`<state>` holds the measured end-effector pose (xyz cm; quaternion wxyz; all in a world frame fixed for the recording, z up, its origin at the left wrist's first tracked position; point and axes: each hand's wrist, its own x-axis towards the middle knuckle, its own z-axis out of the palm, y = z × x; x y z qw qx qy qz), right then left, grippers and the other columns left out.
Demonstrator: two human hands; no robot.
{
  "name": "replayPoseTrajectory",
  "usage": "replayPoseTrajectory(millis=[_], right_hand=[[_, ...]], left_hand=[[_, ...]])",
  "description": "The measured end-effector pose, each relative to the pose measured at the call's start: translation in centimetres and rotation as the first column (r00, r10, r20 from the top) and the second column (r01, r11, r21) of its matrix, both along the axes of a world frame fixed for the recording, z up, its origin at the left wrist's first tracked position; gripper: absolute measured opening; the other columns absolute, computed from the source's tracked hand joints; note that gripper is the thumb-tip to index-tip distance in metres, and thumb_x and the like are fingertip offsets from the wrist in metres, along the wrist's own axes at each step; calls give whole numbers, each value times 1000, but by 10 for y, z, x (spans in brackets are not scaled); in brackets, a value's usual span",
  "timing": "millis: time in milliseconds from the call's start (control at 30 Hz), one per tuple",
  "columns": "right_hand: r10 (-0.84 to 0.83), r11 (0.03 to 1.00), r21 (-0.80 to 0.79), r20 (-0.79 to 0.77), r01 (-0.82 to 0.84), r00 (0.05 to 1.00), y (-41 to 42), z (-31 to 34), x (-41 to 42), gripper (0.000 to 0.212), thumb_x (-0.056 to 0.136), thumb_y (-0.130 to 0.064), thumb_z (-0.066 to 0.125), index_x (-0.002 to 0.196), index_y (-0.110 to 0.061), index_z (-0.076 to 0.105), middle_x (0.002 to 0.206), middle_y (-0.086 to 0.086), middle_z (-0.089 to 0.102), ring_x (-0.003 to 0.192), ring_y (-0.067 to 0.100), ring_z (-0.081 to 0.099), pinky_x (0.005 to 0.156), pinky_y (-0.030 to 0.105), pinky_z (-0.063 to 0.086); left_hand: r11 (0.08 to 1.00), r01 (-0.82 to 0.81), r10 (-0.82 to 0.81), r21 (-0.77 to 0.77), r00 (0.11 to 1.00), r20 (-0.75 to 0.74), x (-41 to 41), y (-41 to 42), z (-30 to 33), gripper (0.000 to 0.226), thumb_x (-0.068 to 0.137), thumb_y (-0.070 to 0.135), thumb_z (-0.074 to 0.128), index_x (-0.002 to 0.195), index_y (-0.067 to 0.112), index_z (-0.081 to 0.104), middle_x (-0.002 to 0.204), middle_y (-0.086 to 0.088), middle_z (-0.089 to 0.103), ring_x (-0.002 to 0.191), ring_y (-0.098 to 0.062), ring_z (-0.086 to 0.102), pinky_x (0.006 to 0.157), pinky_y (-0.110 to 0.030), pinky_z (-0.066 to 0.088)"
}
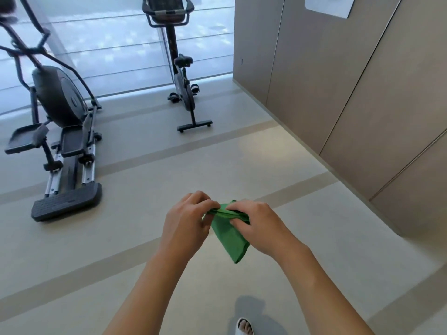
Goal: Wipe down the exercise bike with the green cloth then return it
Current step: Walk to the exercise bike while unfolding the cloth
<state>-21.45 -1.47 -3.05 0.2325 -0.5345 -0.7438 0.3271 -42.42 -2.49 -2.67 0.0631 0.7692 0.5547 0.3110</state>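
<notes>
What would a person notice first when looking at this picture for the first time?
The green cloth stands out at lower centre, folded and held in front of the body by the left hand and right hand. Farther away by the bright window stands the exercise bike, and an elliptical trainer fills the left side.

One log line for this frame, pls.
phase: prep | left hand: on cloth | right hand: on cloth | cloth: folded, held mid-air | bike: ahead, untouched | elliptical: left

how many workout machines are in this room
2 in view. An elliptical trainer stands on the left by the window. An exercise bike stands further back, near the wall panels. The frame cuts off the room's edges, so more may be hidden.
</notes>
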Motion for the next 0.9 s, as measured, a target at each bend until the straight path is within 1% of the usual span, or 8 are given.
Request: replayPoseTrajectory(millis=[67, 133, 233, 333, 433, 533, 700, 900], right_hand=[[3, 1000, 15, -1, -3, 1000, 23, -1, 8, 29, 99, -29, 68, 127, -37, 69, 115, -18, 69, 102, 2, 63, 89, 23, 52], [2, 1000, 13, -1, -2, 1000, 42, -2, 15, 36, 97, -43, 71, 131, -34, 68, 118, -18, 68, 105, 2, 63, 90, 23, 53], [-11, 1000, -2, -52, 11, 999, 65, -3, 23, 45, 97, -61, 57, 129, -32, 70, 117, -20, 69, 107, -1, 62, 90, 21, 51], [-35, 999, 11, -99, 36, 995, 94, -8, 26, 31, 105, -34, 52, 126, -28, 73, 120, -17, 73, 108, -6, 60, 89, 10, 43], [-67, 997, 20, -45, 68, 997, 122, -14, 23, 37, 102, -10, 55, 129, -25, 73, 125, -13, 73, 112, -3, 60, 89, -4, 35], [-83, 996, 29, -47, 84, 995, 149, -17, 13, 40, 99, -5, 56, 126, -27, 75, 124, -13, 74, 115, -2, 61, 91, -6, 34], [-91, 993, 69, -55, 95, 994, 204, -13, -22, 38, 98, -4, 59, 119, -28, 79, 107, -19, 73, 102, -10, 57, 83, -7, 37], [-106, 990, 85, -80, 112, 991, 275, 10, -77, 37, 99, -4, 60, 114, -31, 80, 104, -34, 70, 103, -16, 64, 90, -1, 43]], left_hand=[[1000, -20, 20, 2, 1000, -10, 7, 18, 1, 27, 81, 7, 85, 100, 25, 81, 95, 11, 69, 81, -19, 66, 58, -38, 55], [999, -38, 38, -3, 999, -25, 11, 34, 1, 25, 82, 8, 85, 100, 25, 81, 95, 9, 69, 81, -19, 66, 59, -38, 56], [998, -53, 53, -21, 998, -35, 11, 52, 2, 25, 82, 7, 85, 99, 24, 82, 94, 10, 70, 80, -19, 67, 60, -39, 57], [997, -66, 64, -43, 997, -44, 9, 72, 1, 25, 82, 5, 85, 99, 24, 82, 95, 10, 71, 81, -19, 67, 62, -39, 57], [995, -66, 61, -73, 996, -71, 2, 94, -2, 28, 80, 2, 85, 97, 23, 83, 95, 8, 72, 81, -21, 68, 62, -37, 56], [991, -65, 57, -118, 996, -70, -9, 116, -7, 28, 79, 0, 85, 95, 23, 83, 95, 8, 72, 80, -20, 68, 63, -36, 56], [982, -76, 70, -172, 997, -39, -43, 167, -16, 34, 77, -4, 80, 94, 26, 82, 97, 11, 71, 86, -19, 69, 67, -38, 58], [963, -20, 15, -268, 1000, -19, -107, 251, -16, 30, 85, 7, 77, 97, 34, 80, 100, 19, 68, 90, -10, 67, 74, -31, 56]])
